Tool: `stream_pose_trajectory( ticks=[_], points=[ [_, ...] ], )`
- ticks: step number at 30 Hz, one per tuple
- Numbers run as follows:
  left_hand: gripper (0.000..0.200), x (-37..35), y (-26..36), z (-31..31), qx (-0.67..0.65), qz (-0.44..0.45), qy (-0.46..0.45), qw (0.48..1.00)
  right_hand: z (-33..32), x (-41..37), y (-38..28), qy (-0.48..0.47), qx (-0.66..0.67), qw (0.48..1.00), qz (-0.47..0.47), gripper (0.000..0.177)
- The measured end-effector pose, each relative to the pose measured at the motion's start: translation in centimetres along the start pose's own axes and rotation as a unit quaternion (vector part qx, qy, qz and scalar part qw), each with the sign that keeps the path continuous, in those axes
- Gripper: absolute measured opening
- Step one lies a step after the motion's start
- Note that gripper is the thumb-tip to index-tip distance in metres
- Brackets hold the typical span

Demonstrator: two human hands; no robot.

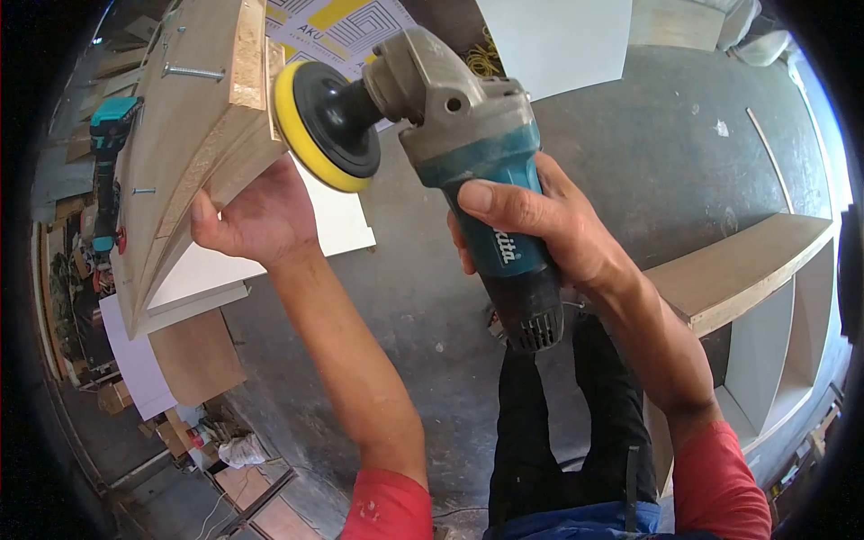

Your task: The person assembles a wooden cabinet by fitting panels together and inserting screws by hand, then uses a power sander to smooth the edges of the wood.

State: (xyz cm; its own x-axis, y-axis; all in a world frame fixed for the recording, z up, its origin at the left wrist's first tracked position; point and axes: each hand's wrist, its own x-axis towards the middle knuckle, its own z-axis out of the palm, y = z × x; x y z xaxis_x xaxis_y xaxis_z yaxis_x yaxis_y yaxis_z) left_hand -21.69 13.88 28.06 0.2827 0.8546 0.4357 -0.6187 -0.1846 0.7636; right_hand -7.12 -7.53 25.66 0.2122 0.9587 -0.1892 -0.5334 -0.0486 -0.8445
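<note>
My right hand [540, 225] is wrapped round the teal body of an angle grinder [508, 243], its thumb across the front. The grinder's head carries a round black backing pad with a yellow foam rim [297, 126]. That pad is upright beside the end edge of a wooden board [202, 117]; whether it touches cannot be told. My left hand [261, 216] grips the curved lower edge of this board, palm showing and most fingers hidden behind the wood. Screws [193, 72] lie on the board's face.
A teal and black power tool [108, 171] is on the board's far left. White panels [576, 45] and printed sheeting [333, 27] are at the top. A curved wooden shelf unit [738, 270] stands at right. A thin stick [768, 157] lies on the grey floor [648, 153].
</note>
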Motion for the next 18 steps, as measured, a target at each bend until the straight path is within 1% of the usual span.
stream_pose_trajectory(
  ticks=[7, 9, 13, 15, 16, 18],
  points=[
    [0.072, 0.1, -0.3, -0.1, -0.015, 0.032, -0.016, 0.999, 0.1, 1.7, -1.9, -0.006, -0.01, 0.999, -0.031, 0.071],
    [0.073, -0.1, -0.4, 0.4, -0.013, 0.027, -0.003, 1.0, 0.2, 2.3, -2.2, 0.011, -0.022, 0.999, -0.042, 0.061],
    [0.073, -0.3, -0.4, 1.2, -0.015, 0.029, -0.004, 0.999, -0.3, 3.1, -2.0, 0.008, -0.024, 0.999, -0.044, 0.06],
    [0.088, -0.3, -0.4, 1.1, 0.019, 0.033, -0.012, 0.999, -0.2, 3.2, -2.4, 0.005, -0.022, 0.999, -0.049, 0.058],
    [0.088, -0.2, -0.4, 0.9, 0.019, 0.031, -0.012, 0.999, -0.1, 3.2, -2.3, 0.006, -0.02, 0.999, -0.048, 0.058],
    [0.071, -0.1, -0.4, 0.7, -0.015, 0.025, -0.007, 1.0, -0.1, 3.2, -2.2, 0.019, -0.018, 0.999, -0.043, 0.056]
  ],
)
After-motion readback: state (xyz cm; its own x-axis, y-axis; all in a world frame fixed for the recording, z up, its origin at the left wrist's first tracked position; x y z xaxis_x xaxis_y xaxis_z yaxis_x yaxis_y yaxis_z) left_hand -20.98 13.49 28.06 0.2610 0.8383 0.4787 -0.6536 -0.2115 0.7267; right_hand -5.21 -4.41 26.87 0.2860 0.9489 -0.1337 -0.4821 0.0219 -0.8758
